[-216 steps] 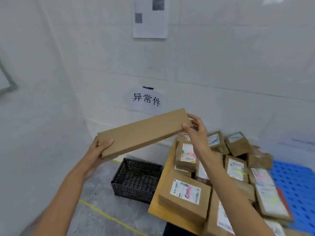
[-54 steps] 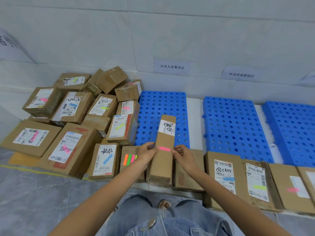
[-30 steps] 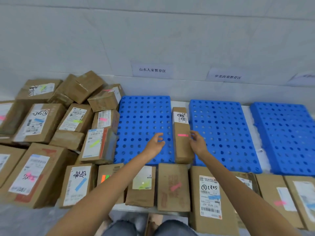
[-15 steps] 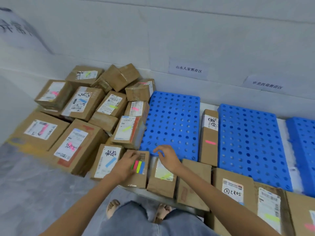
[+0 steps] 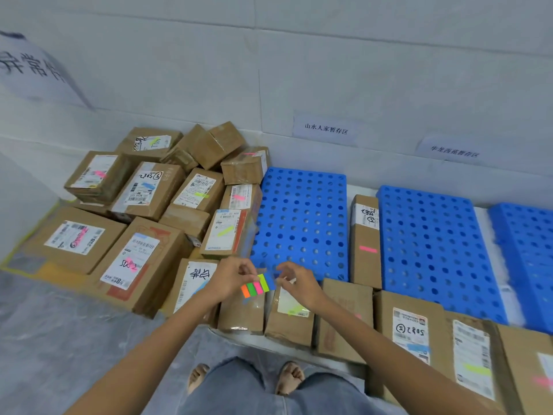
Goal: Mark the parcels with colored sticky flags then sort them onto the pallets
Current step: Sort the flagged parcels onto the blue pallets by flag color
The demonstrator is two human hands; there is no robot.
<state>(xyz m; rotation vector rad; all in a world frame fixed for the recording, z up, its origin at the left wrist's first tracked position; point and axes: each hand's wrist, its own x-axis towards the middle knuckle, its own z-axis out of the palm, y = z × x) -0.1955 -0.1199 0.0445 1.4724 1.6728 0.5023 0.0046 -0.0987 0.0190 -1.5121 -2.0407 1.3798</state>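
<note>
My left hand pinches a pad of colored sticky flags with orange, green, pink, yellow and blue strips, lifted just above the front row of parcels. My right hand is at the pad's blue end, fingers curled toward it; whether it pinches a flag is hidden. Below them stand a plain small parcel and a parcel with a yellow-flagged label. A long narrow parcel with a pink flag lies between the first blue pallet and the second.
A heap of flagged cardboard parcels fills the floor at the left. More parcels line the front right. A third blue pallet is at the far right. Paper signs hang on the white wall. My feet are just below.
The long pink-flagged parcel was set down between the two pallets and released. Both hands came back to the front row, and my left hand picked up the flag pad.
</note>
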